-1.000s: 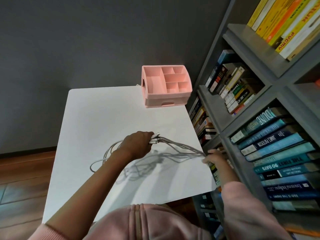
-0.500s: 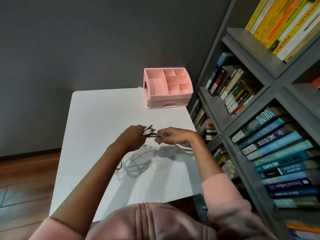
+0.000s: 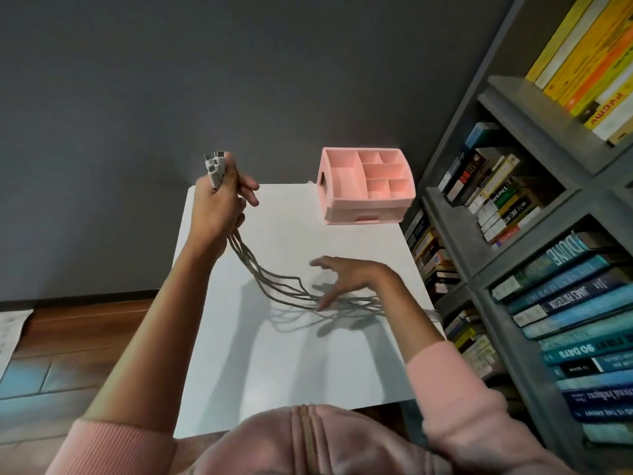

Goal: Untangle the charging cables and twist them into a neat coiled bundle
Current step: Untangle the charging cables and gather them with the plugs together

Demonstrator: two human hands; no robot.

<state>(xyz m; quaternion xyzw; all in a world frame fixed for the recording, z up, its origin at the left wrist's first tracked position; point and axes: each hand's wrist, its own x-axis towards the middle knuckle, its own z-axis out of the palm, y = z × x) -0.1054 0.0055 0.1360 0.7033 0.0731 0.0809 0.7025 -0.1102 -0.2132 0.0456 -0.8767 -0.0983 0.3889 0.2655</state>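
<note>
Since half a second ago the left hand (image 3: 217, 204) has lifted clear of the white rectangular surface (image 3: 274, 354) and the right hand (image 3: 349, 277) has left the plug ends and dropped onto the strands. The left hand now grips the bunched pale plugs (image 3: 215, 165) of the thin grey charging cables (image 3: 270, 286), plugs pointing up. The cables hang from its fist, fan out across the surface, pass under the right hand and trail off the right edge. The right hand is spread, fingertips resting on the strands and pinching nothing. This looks like the combing-out stage. To do it well, the left hand should keep the plugs level and tight while the right rakes its open fingers along the strands towards the loose ends, easing crossings apart rather than tugging. The tails over the edge could snag and should be drawn up before any coiling. A pink plastic compartment organiser (image 3: 368, 200) sits at the far right corner, well apart from the cables. A grey bookcase (image 3: 548, 111) packed with books stands on the right, a dark grey wall (image 3: 171, 80) rises behind, and wooden floor (image 3: 85, 323) shows at the left.
</note>
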